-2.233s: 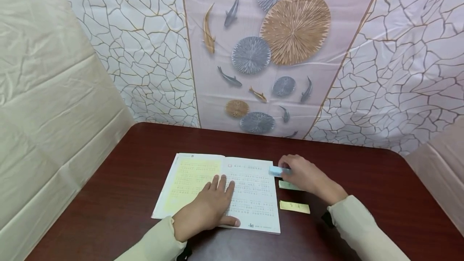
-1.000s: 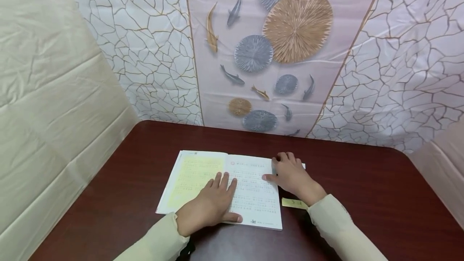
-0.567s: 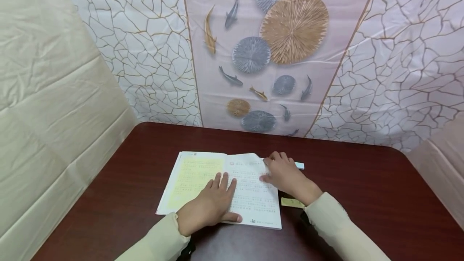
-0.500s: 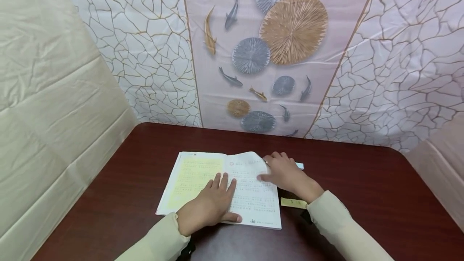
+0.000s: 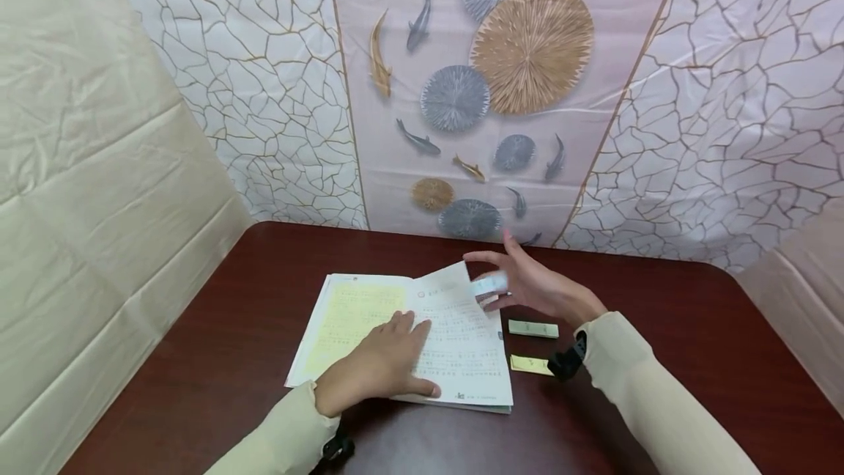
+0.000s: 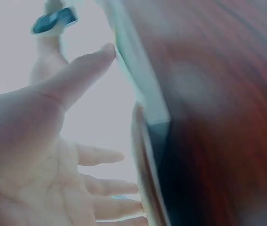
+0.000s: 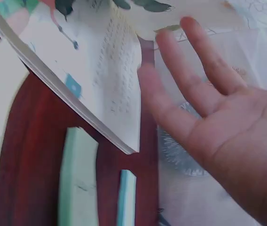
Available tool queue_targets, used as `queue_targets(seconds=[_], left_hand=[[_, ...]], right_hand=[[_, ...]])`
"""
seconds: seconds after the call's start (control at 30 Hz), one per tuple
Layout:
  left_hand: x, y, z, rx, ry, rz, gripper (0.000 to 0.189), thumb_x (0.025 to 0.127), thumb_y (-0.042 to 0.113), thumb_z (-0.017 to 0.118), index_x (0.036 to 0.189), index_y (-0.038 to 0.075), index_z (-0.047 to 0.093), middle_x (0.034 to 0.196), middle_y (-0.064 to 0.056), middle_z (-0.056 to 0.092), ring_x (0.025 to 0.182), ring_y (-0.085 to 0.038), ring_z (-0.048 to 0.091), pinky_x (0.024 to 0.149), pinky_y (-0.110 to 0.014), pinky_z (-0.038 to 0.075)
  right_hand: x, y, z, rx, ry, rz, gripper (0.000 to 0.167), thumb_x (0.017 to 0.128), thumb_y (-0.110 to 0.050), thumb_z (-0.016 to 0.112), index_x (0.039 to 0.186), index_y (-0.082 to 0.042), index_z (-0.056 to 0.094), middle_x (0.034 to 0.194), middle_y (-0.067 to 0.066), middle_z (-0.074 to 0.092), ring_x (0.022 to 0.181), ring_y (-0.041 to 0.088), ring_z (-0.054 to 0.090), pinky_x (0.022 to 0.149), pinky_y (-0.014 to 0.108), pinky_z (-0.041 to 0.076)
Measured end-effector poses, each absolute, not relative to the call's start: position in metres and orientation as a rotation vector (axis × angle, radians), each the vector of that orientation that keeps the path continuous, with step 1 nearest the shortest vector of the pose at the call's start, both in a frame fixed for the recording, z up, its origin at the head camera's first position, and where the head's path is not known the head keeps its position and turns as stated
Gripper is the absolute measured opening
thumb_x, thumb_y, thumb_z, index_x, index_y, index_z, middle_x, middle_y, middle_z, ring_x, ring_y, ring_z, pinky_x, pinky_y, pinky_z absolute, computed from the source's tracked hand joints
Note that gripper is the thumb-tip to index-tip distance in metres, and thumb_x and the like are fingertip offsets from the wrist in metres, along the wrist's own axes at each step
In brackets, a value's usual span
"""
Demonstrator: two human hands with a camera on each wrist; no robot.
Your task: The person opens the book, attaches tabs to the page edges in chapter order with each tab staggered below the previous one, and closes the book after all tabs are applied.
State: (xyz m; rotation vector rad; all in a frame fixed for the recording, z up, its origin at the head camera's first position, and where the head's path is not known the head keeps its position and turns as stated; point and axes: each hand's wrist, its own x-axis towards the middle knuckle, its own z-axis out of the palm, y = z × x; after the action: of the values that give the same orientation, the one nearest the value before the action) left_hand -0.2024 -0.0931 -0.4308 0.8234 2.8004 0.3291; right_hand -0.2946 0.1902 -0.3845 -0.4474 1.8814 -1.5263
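Note:
An open book (image 5: 461,358) with printed text lies on the dark table, its left page tinted yellow. My left hand (image 5: 385,358) rests on it with fingers spread, near the middle fold; the left wrist view shows the thumb by the book's edge. The upper right corner of the right page is raised. Beside that corner is my right hand (image 5: 534,284), fingers extended and apart; whether they touch the page is unclear. A blurred pale blue strip (image 5: 489,284) shows among its fingers in the head view. In the right wrist view, the visible fingers (image 7: 166,103) hold nothing.
Right of the book lie a green sticky-note pad (image 5: 532,328) and a yellow one (image 5: 530,365). A blue pad (image 7: 127,197) lies beyond the green one in the right wrist view. Behind the table hangs a patterned cloth (image 5: 455,167).
My right hand went from the blue pad to the page's upper right corner, which has risen off the book. Its fingers have since spread, uncovering the green pad. My left hand stays on the book.

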Motion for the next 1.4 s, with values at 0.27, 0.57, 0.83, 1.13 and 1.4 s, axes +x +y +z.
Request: queue_targets(seconds=[0.27, 0.57, 0.83, 1.13, 1.4], left_hand=[[-0.216, -0.104, -0.422, 0.637, 2.655, 1.092, 0.067, 0.106, 0.057, 0.056, 0.147, 0.005, 0.058, 0.15, -0.016, 0.057, 0.141, -0.036, 0.053, 0.112, -0.058, 0.044], [-0.229, -0.113, -0.392, 0.359, 2.128, 1.71, 0.077, 0.111, 0.056, 0.041, 0.162, -0.001, 0.033, 0.149, -0.026, 0.055, 0.122, -0.035, 0.068, 0.105, -0.051, 0.053], [-0.24, -0.161, -0.397, 0.241, 2.138, 1.678, 0.026, 0.105, 0.027, 0.066, 0.093, 0.004, 0.066, 0.082, 0.0, 0.063, 0.07, -0.008, 0.061, 0.072, -0.031, 0.059], [-0.245, -0.222, -0.41, 0.171, 2.583, 1.223, 0.043, 0.102, 0.029, 0.073, 0.067, 0.013, 0.054, 0.053, 0.007, 0.038, 0.056, -0.012, 0.04, 0.052, -0.027, 0.033], [-0.244, -0.243, -0.412, 0.145, 2.705, 1.008, 0.039, 0.1, 0.033, 0.075, 0.068, 0.011, 0.068, 0.059, 0.0, 0.054, 0.059, -0.018, 0.048, 0.051, -0.029, 0.031]], right_hand=[[-0.286, 0.19, -0.385, -0.594, 1.577, -1.629, 0.106, 0.091, -0.083, -0.01, 0.171, -0.019, 0.015, 0.168, 0.024, 0.033, 0.146, 0.043, 0.043, 0.115, 0.06, 0.039], [-0.256, 0.137, -0.376, -0.897, 1.759, -1.617, 0.094, 0.1, -0.076, -0.004, 0.17, -0.017, 0.019, 0.171, 0.014, 0.03, 0.158, 0.04, 0.027, 0.119, 0.066, 0.031], [-0.234, 0.112, -0.395, -0.884, 2.086, -1.619, 0.061, 0.115, -0.05, 0.031, 0.16, -0.01, 0.042, 0.163, 0.01, 0.044, 0.15, 0.032, 0.043, 0.115, 0.052, 0.044], [-0.212, 0.082, -0.421, -0.946, 2.426, -1.147, 0.035, 0.11, -0.036, 0.059, 0.139, -0.016, 0.063, 0.138, 0.0, 0.057, 0.134, 0.022, 0.054, 0.11, 0.045, 0.048], [-0.2, 0.079, -0.423, -1.047, 2.465, -0.763, 0.057, 0.107, -0.039, 0.063, 0.157, -0.018, 0.046, 0.16, 0.005, 0.041, 0.152, 0.026, 0.037, 0.116, 0.05, 0.042]])
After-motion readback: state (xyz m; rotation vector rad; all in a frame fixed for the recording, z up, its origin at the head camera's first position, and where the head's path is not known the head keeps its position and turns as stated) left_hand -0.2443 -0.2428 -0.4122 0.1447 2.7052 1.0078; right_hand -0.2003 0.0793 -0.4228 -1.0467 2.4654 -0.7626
